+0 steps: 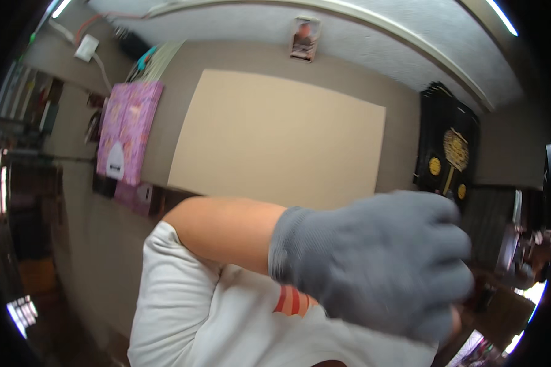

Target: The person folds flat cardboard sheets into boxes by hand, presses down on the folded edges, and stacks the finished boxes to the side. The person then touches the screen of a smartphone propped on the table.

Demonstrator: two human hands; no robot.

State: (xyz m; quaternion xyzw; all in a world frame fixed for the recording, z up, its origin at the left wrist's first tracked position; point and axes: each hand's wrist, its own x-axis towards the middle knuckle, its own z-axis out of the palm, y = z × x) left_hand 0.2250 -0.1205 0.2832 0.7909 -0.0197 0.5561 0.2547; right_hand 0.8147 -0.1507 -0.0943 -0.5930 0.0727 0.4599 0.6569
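My left forearm reaches across my chest from the left, and my left hand, in a grey knitted glove, is raised close to the camera at the lower right. Its fingers are curled in, with the back of the hand facing up. Whatever lies under them is hidden, and motion blurs the fingertips. A small patch of skin shows below the glove; I cannot tell what it belongs to. My right hand cannot be made out. Beyond the glove, a flat beige board lies on the brown table.
Pink and purple patterned boxes sit at the table's left edge. On the right lies a black packet with gold print. A small picture card is by the back wall. A white socket box with cables is at upper left.
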